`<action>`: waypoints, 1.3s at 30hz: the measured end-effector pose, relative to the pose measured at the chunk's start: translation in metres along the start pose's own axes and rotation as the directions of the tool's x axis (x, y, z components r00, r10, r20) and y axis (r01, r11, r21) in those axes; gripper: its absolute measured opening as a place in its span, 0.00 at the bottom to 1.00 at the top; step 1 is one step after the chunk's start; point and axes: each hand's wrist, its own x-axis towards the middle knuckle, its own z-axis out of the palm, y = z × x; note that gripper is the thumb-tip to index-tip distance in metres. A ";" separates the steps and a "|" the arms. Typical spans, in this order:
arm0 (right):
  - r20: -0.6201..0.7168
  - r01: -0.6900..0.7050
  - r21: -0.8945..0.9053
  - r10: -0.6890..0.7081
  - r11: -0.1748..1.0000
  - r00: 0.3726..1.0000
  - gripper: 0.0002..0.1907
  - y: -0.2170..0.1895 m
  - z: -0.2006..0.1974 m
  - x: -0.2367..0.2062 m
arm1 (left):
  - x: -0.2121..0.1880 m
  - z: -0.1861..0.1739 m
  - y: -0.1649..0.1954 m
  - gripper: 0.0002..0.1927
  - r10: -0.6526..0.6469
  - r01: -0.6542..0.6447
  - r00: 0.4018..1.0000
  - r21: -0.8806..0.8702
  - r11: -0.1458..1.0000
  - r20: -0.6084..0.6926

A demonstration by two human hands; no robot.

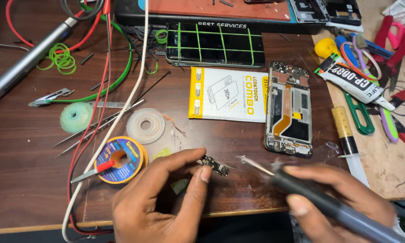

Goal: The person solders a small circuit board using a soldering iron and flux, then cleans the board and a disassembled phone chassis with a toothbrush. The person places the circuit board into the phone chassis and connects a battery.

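Small dark circuit board (216, 165) pinched by left hand (159, 198).

Left hand (159, 198) on small circuit board (215, 165), soldering iron (301, 191) alongside.

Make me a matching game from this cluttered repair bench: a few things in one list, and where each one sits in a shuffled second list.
Things:
1. small dark circuit board
2. dark-handled soldering iron
3. opened phone frame with orange ribbon cable
4. black phone bound with green rubber bands

Places:
A. lying flat just right of the yellow-and-white packet
B. pinched in the left hand's fingertips
C. at the far side of the brown wooden table, above the packet
D. gripped in the right hand

Pairs: 1-B, 2-D, 3-A, 4-C
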 end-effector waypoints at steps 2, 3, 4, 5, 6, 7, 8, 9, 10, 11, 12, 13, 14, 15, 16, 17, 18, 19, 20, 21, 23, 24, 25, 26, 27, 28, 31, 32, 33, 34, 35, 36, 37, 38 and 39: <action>-0.104 0.045 -0.080 -0.053 0.996 0.993 0.17 0.002 -0.009 -0.005 | -0.003 0.001 0.003 0.12 -0.048 0.050 0.999 -0.057 0.997 0.024; 0.003 0.098 0.024 -0.098 0.995 0.995 0.20 0.006 -0.015 -0.006 | -0.004 0.003 0.004 0.13 -0.095 0.106 0.992 -0.119 0.987 0.088; 0.102 0.136 0.166 -0.155 0.977 0.983 0.20 0.013 -0.022 -0.005 | -0.004 0.005 0.003 0.13 -0.135 0.161 0.979 -0.175 0.971 0.152; 0.173 0.145 0.285 -0.200 0.947 0.964 0.20 0.021 -0.027 -0.007 | -0.005 0.007 0.001 0.13 -0.171 0.219 0.962 -0.227 0.949 0.215; 0.181 0.149 0.316 -0.214 0.937 0.960 0.20 0.030 -0.029 -0.008 | -0.004 0.009 -0.001 0.14 -0.205 0.267 0.945 -0.239 0.934 0.256; 0.187 0.152 0.356 -0.229 0.922 0.955 0.20 0.039 -0.033 -0.010 | -0.004 0.011 -0.004 0.14 -0.238 0.316 0.925 -0.250 0.915 0.298; 0.202 0.158 0.377 -0.248 0.913 0.947 0.20 0.046 -0.035 -0.014 | -0.004 0.012 -0.007 0.14 -0.270 0.367 0.900 -0.259 0.893 0.343; 0.202 0.171 0.360 -0.255 0.917 0.945 0.20 0.053 -0.036 -0.018 | -0.005 0.012 -0.009 0.14 -0.276 0.378 0.896 -0.269 0.886 0.349; 0.205 0.180 0.347 -0.262 0.920 0.943 0.20 0.058 -0.037 -0.022 | -0.005 0.012 -0.011 0.13 -0.282 0.390 0.890 -0.278 0.878 0.358; 0.211 0.192 0.328 -0.270 0.925 0.940 0.20 0.062 -0.038 -0.025 | -0.006 0.011 -0.013 0.13 -0.287 0.402 0.884 -0.288 0.869 0.368; 0.212 0.195 0.312 -0.269 0.930 0.940 0.20 0.064 -0.039 -0.026 | -0.006 0.011 -0.013 0.13 -0.287 0.405 0.881 -0.287 0.868 0.376; 0.219 0.196 0.302 -0.268 0.933 0.938 0.20 0.065 -0.039 -0.027 | -0.007 0.011 -0.014 0.13 -0.284 0.405 0.879 -0.285 0.869 0.382; 0.228 0.199 0.295 -0.271 0.935 0.935 0.20 0.066 -0.039 -0.027 | -0.006 0.011 -0.014 0.13 -0.279 0.400 0.880 -0.283 0.871 0.386; 0.252 0.181 0.317 -0.267 0.931 0.930 0.19 0.066 -0.039 -0.025 | -0.006 0.011 -0.013 0.14 -0.283 0.398 0.880 -0.268 0.877 0.382; 0.275 0.163 0.345 -0.266 0.924 0.924 0.19 0.066 -0.038 -0.024 | -0.006 0.010 -0.012 0.14 -0.289 0.398 0.879 -0.250 0.883 0.379; 0.306 0.133 0.383 -0.262 0.914 0.915 0.20 0.066 -0.038 -0.022 | -0.005 0.010 -0.011 0.14 -0.296 0.399 0.878 -0.232 0.887 0.376; 0.307 0.150 0.368 -0.272 0.918 0.912 0.21 0.066 -0.037 -0.022 | -0.005 0.010 -0.010 0.14 -0.286 0.390 0.882 -0.236 0.890 0.375; 0.307 0.167 0.354 -0.283 0.920 0.908 0.21 0.067 -0.036 -0.021 | -0.004 0.010 -0.008 0.14 -0.275 0.379 0.886 -0.240 0.894 0.374; 0.307 0.186 0.339 -0.295 0.922 0.905 0.22 0.067 -0.035 -0.022 | -0.004 0.010 -0.008 0.13 -0.262 0.367 0.890 -0.244 0.898 0.373; 0.307 0.203 0.318 -0.304 0.926 0.902 0.22 0.069 -0.035 -0.022 | -0.004 0.011 -0.007 0.13 -0.266 0.369 0.890 -0.244 0.897 0.369; 0.316 0.220 0.287 -0.309 0.932 0.897 0.23 0.072 -0.036 -0.024 | -0.004 0.011 -0.006 0.13 -0.276 0.376 0.890 -0.242 0.895 0.363; 0.324 0.221 0.277 -0.308 0.935 0.895 0.24 0.074 -0.037 -0.025 | -0.004 0.011 -0.006 0.13 -0.273 0.373 0.891 -0.244 0.895 0.363; 0.339 0.207 0.278 -0.298 0.938 0.892 0.25 0.075 -0.038 -0.025 | -0.004 0.011 -0.006 0.13 -0.269 0.370 0.892 -0.247 0.896 0.362; 0.354 0.193 0.279 -0.287 0.941 0.890 0.26 0.077 -0.040 -0.024 | -0.004 0.011 -0.006 0.13 -0.266 0.367 0.894 -0.248 0.896 0.362; 0.389 0.171 0.273 -0.271 0.947 0.880 0.27 0.078 -0.042 -0.023 | -0.004 0.011 -0.006 0.13 -0.264 0.365 0.893 -0.245 0.898 0.364; 0.424 0.149 0.264 -0.254 0.953 0.869 0.27 0.078 -0.044 -0.022 | -0.004 0.011 -0.006 0.13 -0.261 0.362 0.893 -0.242 0.900 0.367; 0.427 0.163 0.253 -0.261 0.954 0.865 0.28 0.074 -0.043 -0.021 | -0.004 0.010 -0.006 0.13 -0.266 0.366 0.891 -0.234 0.901 0.367; 0.411 0.184 0.241 -0.272 0.953 0.870 0.28 0.072 -0.041 -0.020 | -0.004 0.010 -0.005 0.13 -0.270 0.368 0.891 -0.232 0.900 0.365; 0.395 0.204 0.227 -0.282 0.952 0.874 0.28 0.069 -0.039 -0.021 | -0.004 0.010 -0.005 0.13 -0.270 0.366 0.892 -0.230 0.902 0.362; 0.379 0.225 0.202 -0.288 0.953 0.879 0.28 0.066 -0.036 -0.022 | -0.004 0.011 -0.005 0.13 -0.270 0.365 0.893 -0.227 0.903 0.360; 0.364 0.246 0.176 -0.295 0.953 0.883 0.28 0.063 -0.035 -0.021 | -0.004 0.010 -0.004 0.13 -0.271 0.364 0.894 -0.224 0.904 0.358; 0.353 0.244 0.171 -0.290 0.955 0.889 0.27 0.060 -0.033 -0.021 | -0.004 0.010 -0.004 0.13 -0.269 0.362 0.894 -0.223 0.905 0.360; 0.342 0.243 0.165 -0.286 0.956 0.895 0.27 0.058 -0.032 -0.019 | -0.004 0.010 -0.004 0.13 -0.265 0.359 0.894 -0.221 0.907 0.362; 0.349 0.235 0.174 -0.283 0.956 0.893 0.27 0.057 -0.032 -0.018 | -0.004 0.010 -0.004 0.13 -0.263 0.357 0.894 -0.220 0.908 0.364; 0.356 0.227 0.183 -0.280 0.957 0.891 0.28 0.055 -0.032 -0.017 | -0.004 0.010 -0.004 0.13 -0.264 0.358 0.893 -0.218 0.908 0.365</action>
